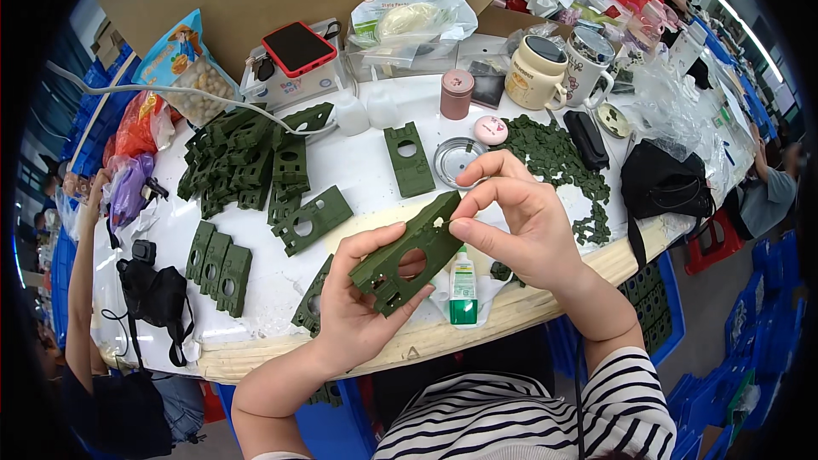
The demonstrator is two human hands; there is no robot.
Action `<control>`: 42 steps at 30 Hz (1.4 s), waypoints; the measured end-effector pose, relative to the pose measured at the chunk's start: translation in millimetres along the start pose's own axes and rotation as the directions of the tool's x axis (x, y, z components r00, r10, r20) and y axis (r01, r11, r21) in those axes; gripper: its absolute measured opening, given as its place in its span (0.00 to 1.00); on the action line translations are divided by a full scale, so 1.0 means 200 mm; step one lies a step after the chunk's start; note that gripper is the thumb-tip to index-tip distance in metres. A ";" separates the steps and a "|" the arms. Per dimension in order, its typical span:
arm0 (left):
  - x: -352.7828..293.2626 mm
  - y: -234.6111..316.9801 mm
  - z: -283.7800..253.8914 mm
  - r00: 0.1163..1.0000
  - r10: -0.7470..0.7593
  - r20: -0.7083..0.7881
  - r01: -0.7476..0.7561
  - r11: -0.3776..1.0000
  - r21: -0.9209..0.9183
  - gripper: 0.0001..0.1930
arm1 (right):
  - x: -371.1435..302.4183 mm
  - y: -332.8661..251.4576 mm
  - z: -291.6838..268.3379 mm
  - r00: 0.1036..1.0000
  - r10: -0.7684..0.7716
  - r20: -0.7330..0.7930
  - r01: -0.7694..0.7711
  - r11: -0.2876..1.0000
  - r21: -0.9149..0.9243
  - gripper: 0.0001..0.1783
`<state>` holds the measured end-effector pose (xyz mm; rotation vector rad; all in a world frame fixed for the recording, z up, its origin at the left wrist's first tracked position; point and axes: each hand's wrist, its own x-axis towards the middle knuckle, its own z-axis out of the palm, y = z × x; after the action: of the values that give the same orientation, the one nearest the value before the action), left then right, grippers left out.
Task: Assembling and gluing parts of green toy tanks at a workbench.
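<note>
My left hand is closed round the lower end of a dark green plastic hull-shaped part, which has a large round hole. I hold it tilted above the table's near edge. At its upper end, my right hand pinches thumb and forefinger together against the part; anything between the fingertips is too small to make out. A small pale spot shows on the part beside them. Just beyond the part stands a green-and-clear glue bottle, partly on a white scrap. Another green part lies by my left hand.
A heap of similar green parts lies at the left, with single ones around it. Small green pieces are spread at the right, near a metal dish, mugs and a black pouch. Black bags flank the work area.
</note>
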<state>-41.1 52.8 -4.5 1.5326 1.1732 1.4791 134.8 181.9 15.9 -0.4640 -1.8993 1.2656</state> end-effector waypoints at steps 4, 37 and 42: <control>-0.01 -0.01 -0.01 1.000 -0.001 0.014 0.002 0.999 -0.051 0.31 | 0.00 0.00 0.00 0.999 0.029 0.030 -0.029 0.999 0.021 0.07; -0.02 -0.04 0.00 0.996 0.087 0.029 -0.085 0.995 -0.055 0.31 | 0.00 0.00 0.03 0.999 -0.048 -0.013 0.048 0.998 -0.027 0.04; -0.02 -0.04 0.00 0.994 0.100 0.035 -0.098 0.994 -0.054 0.31 | 0.00 0.02 0.04 0.997 -0.070 -0.014 0.069 0.997 -0.023 0.05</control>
<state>-41.8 51.6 -13.6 1.5964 1.0420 1.5261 128.6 179.4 10.6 -0.4140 -1.9032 1.1937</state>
